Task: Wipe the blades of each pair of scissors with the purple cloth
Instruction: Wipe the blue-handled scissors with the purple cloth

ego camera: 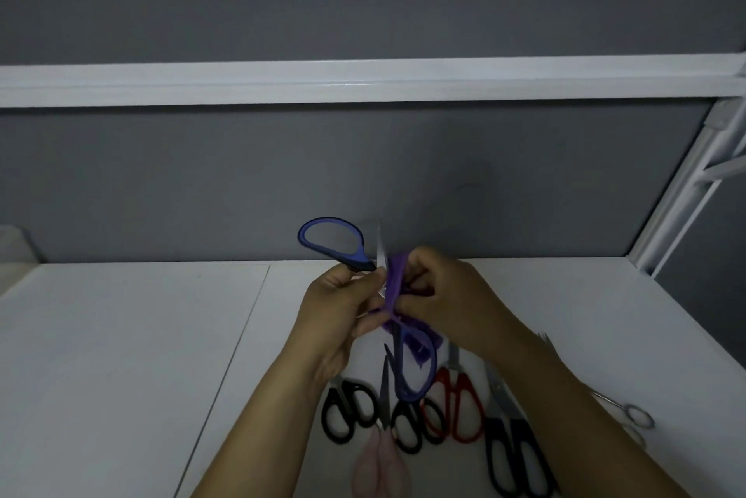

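Blue scissors [357,259] rest in left hand [343,305]; right hand [444,291] pinches purple cloth [393,284].

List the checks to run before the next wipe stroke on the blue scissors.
1. The left hand grips the blue scissors near the pivot: ok.
2. The right hand pinches the purple cloth against the blade: ok.
3. Scissors spread open for wiping: ok.
4. Bare tip pokes above the cloth, away from fingers: ok.
5. Steel already clean: cannot tell, blurred.
6. The red scissors and other pairs lie on the table, below the hands: ok.
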